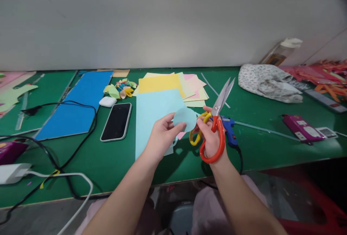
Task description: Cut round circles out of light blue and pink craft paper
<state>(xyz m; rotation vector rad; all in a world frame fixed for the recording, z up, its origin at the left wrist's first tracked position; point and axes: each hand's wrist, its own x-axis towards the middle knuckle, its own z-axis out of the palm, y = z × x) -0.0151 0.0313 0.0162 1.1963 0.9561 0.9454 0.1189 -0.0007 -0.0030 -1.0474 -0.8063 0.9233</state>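
My left hand [165, 134] pinches a round piece of light blue paper [185, 118] between thumb and fingers. Hooked on my right hand [210, 134] is a pair of scissors [216, 119] with one red and one yellow handle, its blades pointing up and away, slightly parted. The fingertips of that hand are at the right edge of the paper circle. Beneath my left hand lies a light blue sheet [151, 119], partly over a yellow sheet [159, 82] and other pastel papers [200, 90]. A blue glue gun [230, 130] lies just beyond my right hand.
Left of the papers are a phone [116, 122], a white earbud case [107, 101], folded paper pieces [120, 88], a blue board [78, 101] and cables [81, 146]. To the right lie a patterned cloth [268, 83], a purple box [302, 128] and a bottle [283, 51]. A wall rises behind.
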